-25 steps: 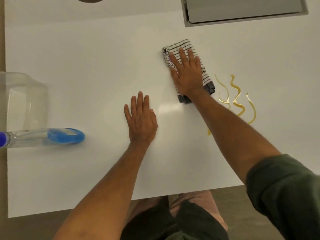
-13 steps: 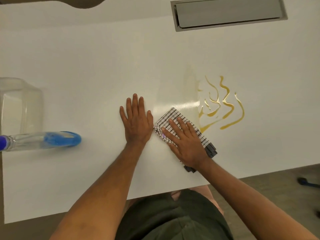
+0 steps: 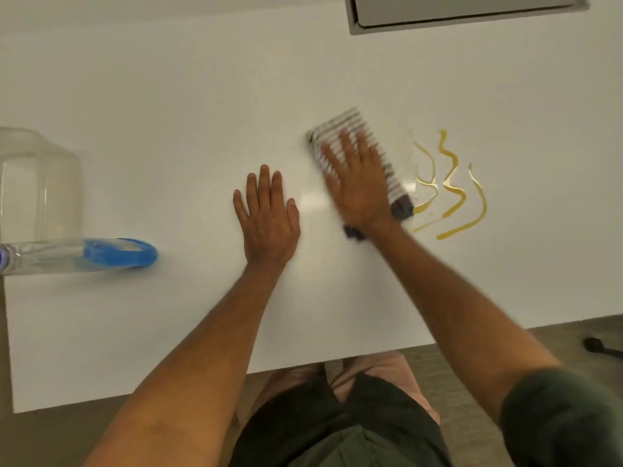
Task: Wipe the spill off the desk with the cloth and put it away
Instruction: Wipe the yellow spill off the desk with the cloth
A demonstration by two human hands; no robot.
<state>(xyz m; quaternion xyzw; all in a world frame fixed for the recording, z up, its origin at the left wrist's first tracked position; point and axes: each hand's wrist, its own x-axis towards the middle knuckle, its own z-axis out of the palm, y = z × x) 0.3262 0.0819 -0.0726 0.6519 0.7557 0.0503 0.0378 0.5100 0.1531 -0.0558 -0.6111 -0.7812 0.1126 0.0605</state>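
Observation:
A folded black-and-white striped cloth (image 3: 387,156) lies flat on the white desk (image 3: 175,112), blurred with motion. My right hand (image 3: 354,176) presses down on it with fingers spread, covering most of it. Just right of the cloth is the spill (image 3: 451,187), several wavy yellow-amber streaks, with its left edge touching the cloth's dark lower corner. My left hand (image 3: 266,217) rests flat on the desk left of the cloth, fingers apart, holding nothing.
A clear plastic container (image 3: 37,183) stands at the desk's left edge. A spray bottle with blue liquid (image 3: 101,254) lies on its side in front of it. A grey recessed panel (image 3: 465,11) sits at the far right. The desk's front edge runs near my legs.
My right hand has slid the cloth away from me, up the desk from near my left hand to beside the spill's left edge. The left hand has stayed put.

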